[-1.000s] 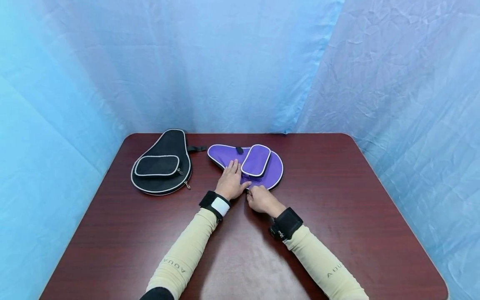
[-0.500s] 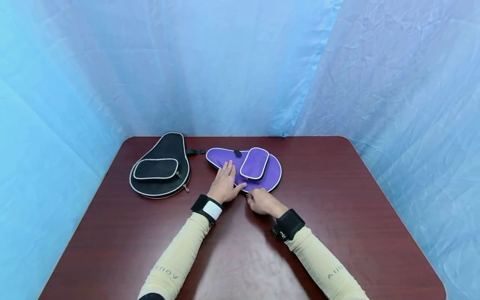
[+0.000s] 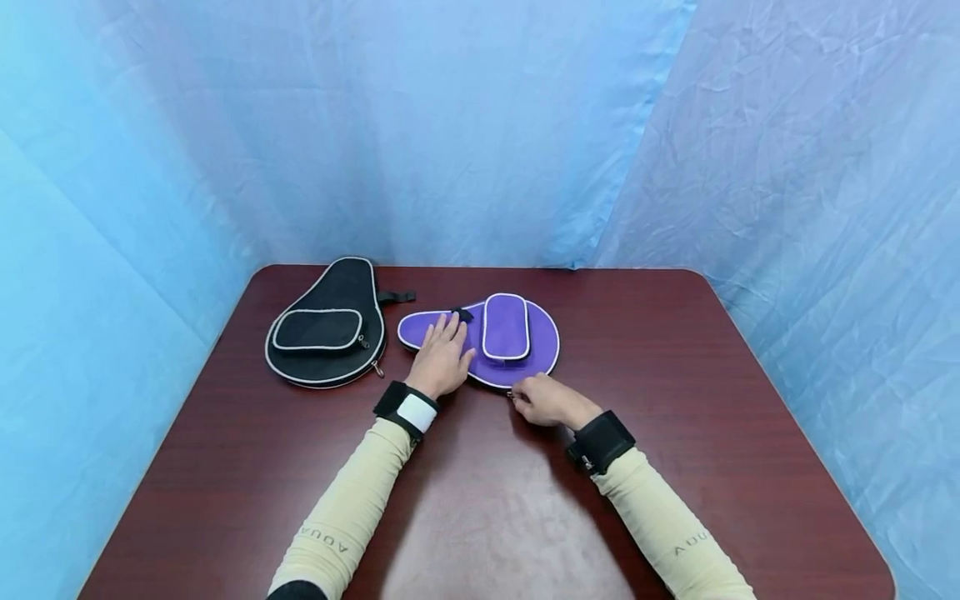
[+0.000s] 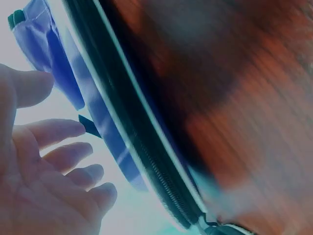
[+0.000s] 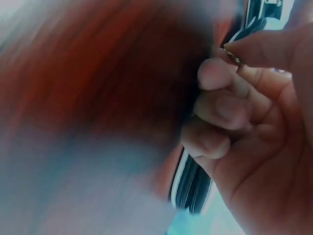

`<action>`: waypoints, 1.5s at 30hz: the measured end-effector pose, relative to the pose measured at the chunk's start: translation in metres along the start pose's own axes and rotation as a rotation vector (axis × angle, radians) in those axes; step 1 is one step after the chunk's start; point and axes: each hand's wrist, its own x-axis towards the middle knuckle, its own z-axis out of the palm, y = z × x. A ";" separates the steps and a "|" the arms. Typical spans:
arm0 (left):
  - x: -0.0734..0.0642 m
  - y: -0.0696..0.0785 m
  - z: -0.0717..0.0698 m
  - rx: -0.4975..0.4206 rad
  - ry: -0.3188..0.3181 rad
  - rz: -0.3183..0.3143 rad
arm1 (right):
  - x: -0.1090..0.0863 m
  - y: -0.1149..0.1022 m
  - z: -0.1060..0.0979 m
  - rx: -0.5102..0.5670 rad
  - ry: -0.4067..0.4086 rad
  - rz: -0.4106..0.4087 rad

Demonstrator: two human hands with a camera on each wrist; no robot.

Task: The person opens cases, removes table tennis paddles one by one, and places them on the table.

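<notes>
A purple paddle-shaped case (image 3: 542, 333) with white piping lies flat on the table, its narrow end to the left. On its wide part sits a raised purple pocket (image 3: 506, 327). My left hand (image 3: 438, 358) rests with spread, straight fingers at the narrow part, beside a small black strap (image 3: 462, 314). At the near edge, my right hand (image 3: 551, 402) pinches a metal zipper pull (image 5: 234, 58) between thumb and forefinger, the other fingers curled. The left wrist view has the case's dark side with a line of zipper teeth (image 4: 164, 178).
A black paddle-shaped case (image 3: 330, 287) with white piping and a front pocket lies to the left, its strap (image 3: 397, 297) pointing toward the purple one. The dark red table (image 3: 675, 375) ends at the back against blue curtains (image 3: 465, 133).
The purple case has turned slightly, its narrow end coming left and nearer. My left hand has shifted left along it, while my right hand has moved right with the zipper pull.
</notes>
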 end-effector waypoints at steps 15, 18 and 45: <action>0.000 0.013 0.005 0.014 -0.030 0.051 | 0.000 0.043 -0.022 -0.070 0.059 0.479; 0.000 0.015 0.006 0.005 -0.055 0.051 | 0.006 0.046 -0.024 -0.033 0.067 0.549; -0.002 0.016 0.009 0.003 -0.082 0.031 | 0.017 0.015 -0.012 -0.053 0.010 0.488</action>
